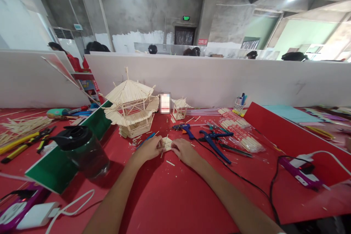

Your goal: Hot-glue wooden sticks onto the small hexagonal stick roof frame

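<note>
Both hands are at work over the middle of the red worktop point(164, 206). The left hand point(153, 147) pinches the left edge of a small stick-built piece point(167, 143); the right hand point(185, 150) has its fingertips against the right edge, though from here I cannot tell how firmly it grips. The piece sits low between them, just above or on the surface, contact unclear. Nearer the person, one loose stick point(170, 162) lies apart. Beyond the left hand: large tiered stick pavilion point(134, 98), upright, with offcuts at its base. Beyond the piece: smaller stick pavilion point(180, 110), also upright. Right of the hands: blue glue gun point(185, 128), blue-handled cutter point(212, 144), then bagged sticks point(240, 131). Far left: dark-lidded bottle point(83, 151), standing in front of a green panel point(45, 172). White partition point(208, 80) behind everything.
</note>
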Demonstrator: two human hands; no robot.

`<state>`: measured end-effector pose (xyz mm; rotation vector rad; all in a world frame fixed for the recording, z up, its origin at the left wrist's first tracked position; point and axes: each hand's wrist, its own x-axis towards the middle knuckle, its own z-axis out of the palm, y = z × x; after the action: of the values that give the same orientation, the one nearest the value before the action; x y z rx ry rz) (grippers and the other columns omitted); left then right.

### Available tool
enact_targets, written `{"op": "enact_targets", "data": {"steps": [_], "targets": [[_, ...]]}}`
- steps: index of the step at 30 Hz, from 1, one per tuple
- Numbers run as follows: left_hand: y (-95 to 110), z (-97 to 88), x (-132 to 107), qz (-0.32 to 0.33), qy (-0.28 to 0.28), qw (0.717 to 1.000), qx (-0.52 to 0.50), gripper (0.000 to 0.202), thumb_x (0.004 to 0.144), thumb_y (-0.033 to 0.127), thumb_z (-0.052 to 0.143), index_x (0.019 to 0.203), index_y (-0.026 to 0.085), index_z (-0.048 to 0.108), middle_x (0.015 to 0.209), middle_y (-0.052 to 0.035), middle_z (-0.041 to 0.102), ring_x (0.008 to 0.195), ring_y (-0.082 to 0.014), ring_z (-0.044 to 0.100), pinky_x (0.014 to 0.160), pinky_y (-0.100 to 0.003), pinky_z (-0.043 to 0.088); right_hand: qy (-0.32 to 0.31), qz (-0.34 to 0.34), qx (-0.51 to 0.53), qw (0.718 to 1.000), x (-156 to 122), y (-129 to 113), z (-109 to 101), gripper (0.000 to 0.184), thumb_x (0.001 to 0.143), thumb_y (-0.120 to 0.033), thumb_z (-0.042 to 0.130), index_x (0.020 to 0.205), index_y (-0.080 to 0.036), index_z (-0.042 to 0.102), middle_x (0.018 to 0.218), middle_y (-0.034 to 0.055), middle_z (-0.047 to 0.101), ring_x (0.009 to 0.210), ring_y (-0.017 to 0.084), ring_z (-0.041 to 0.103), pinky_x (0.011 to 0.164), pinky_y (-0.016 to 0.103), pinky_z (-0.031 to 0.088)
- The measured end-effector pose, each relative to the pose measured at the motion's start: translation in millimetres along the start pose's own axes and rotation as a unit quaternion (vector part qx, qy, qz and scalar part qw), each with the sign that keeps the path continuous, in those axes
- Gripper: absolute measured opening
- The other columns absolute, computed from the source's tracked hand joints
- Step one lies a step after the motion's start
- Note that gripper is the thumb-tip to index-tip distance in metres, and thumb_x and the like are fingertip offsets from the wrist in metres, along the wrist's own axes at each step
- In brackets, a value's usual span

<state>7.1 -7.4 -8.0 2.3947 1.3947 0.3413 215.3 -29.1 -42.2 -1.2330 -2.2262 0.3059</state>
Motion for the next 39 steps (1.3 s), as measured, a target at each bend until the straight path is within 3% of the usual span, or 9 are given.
{"op": "enact_targets", "data": {"steps": [5,14,20,33,39], "targets": [[2.4,0.2,-0.4,-0.007,0.003,1.000,0.014,0.015,0.083,0.034,0.061,0.089,0.021,0.056,0.088,-0.0026,0.065,0.077,-0.0186,0.060,0.064,-0.026,0.039,0.014,0.032,0.020,0.999,-2.4,1.3,-10.6,0.009,0.085,-0.009,0.061,0.087,-0.018,0.063,0.087,0.0034,0.067,0.082,0.017,0.059,0.077,0.028,0.042],[23.9,3.6,-4.0,-0.051,0.023,0.994,0.095,0.030,0.086,0.051,0.054,0.092,0.022,0.054,0.097,-0.0074,0.064,0.094,-0.0262,0.063,0.072,-0.032,0.043,-0.015,0.025,-0.005,1.000,-5.3,-2.9,-17.0,0.013,0.088,-0.012,0.059,0.088,-0.018,0.070,0.088,0.0049,0.064,0.086,0.017,0.059,0.079,0.027,0.042],[31.2,3.7,-5.1,-0.071,0.017,0.990,0.117,0.031,0.086,0.049,0.056,0.098,0.021,0.054,0.106,-0.0110,0.063,0.099,-0.0283,0.062,0.075,-0.033,0.044,-0.010,0.004,-0.005,1.000,-7.7,-3.7,-14.7,0.018,0.085,-0.008,0.059,0.089,-0.018,0.073,0.089,0.0053,0.065,0.086,0.017,0.058,0.082,0.028,0.044],[24.5,3.8,-2.3,-0.047,0.028,0.996,0.076,0.027,0.086,0.047,0.056,0.090,0.020,0.054,0.097,-0.0090,0.063,0.091,-0.0253,0.062,0.071,-0.030,0.042,-0.009,0.000,0.010,1.000,-8.5,0.7,-9.5,0.023,0.083,-0.006,0.059,0.092,-0.020,0.076,0.086,0.0051,0.066,0.084,0.017,0.059,0.080,0.029,0.045],[9.4,-0.9,-0.5,-0.030,0.015,0.999,0.006,0.016,0.093,0.032,0.044,0.089,0.021,0.056,0.090,-0.0046,0.065,0.083,-0.0195,0.061,0.069,-0.028,0.040,0.009,0.005,0.035,0.999,-8.6,1.9,-9.0,0.018,0.084,-0.009,0.062,0.091,-0.019,0.076,0.088,0.0054,0.067,0.083,0.016,0.061,0.081,0.028,0.047]]}}
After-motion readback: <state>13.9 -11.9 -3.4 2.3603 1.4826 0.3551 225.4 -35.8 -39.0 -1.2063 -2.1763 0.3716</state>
